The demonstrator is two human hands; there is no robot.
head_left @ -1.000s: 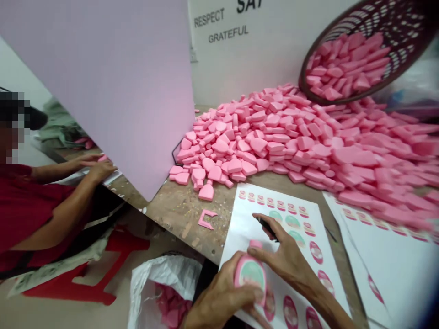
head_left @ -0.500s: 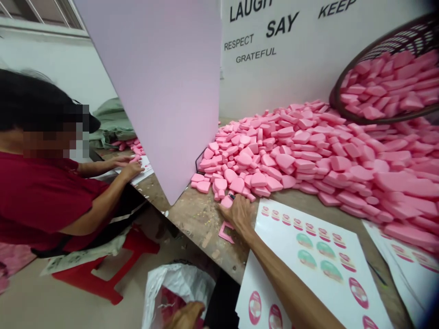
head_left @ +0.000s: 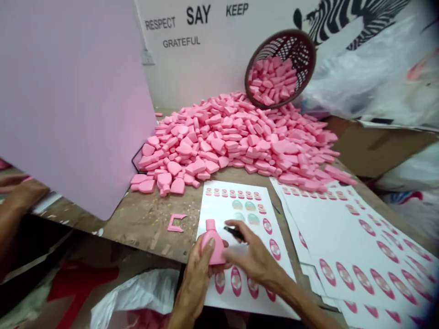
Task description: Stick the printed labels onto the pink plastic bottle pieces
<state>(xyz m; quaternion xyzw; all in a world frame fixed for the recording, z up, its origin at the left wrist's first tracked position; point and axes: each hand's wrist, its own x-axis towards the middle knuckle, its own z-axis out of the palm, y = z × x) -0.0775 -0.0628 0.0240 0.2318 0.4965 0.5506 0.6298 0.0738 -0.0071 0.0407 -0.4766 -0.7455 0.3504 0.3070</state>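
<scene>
My left hand [head_left: 199, 265] is closed around a pink bottle-shaped piece [head_left: 213, 249], neck upward, with the thumb across its front. My right hand [head_left: 252, 251], slightly blurred, is just right of the piece and grips slim black tweezers [head_left: 234, 233] between thumb and fingers; motion softens their exact shape. Both hands are above a white sticker sheet [head_left: 243, 292] with oval pink labels, green round ones and a row of small labels along its far edge. The sheet's middle is partly hidden by my hands.
A heap of pink pieces [head_left: 219, 137] covers the back of the table, spilling from a tipped brown basket [head_left: 252, 91]. More sticker sheets [head_left: 329, 228] lie right. A pink C-shaped frame [head_left: 175, 223], a lilac panel [head_left: 78, 105], a white bag [head_left: 137, 292] and a co-worker's hand [head_left: 29, 194] are left.
My right hand has come back from the pile to above the sheet. My left hand has risen from beside the white bag and now holds a pink piece. The view has swung right.
</scene>
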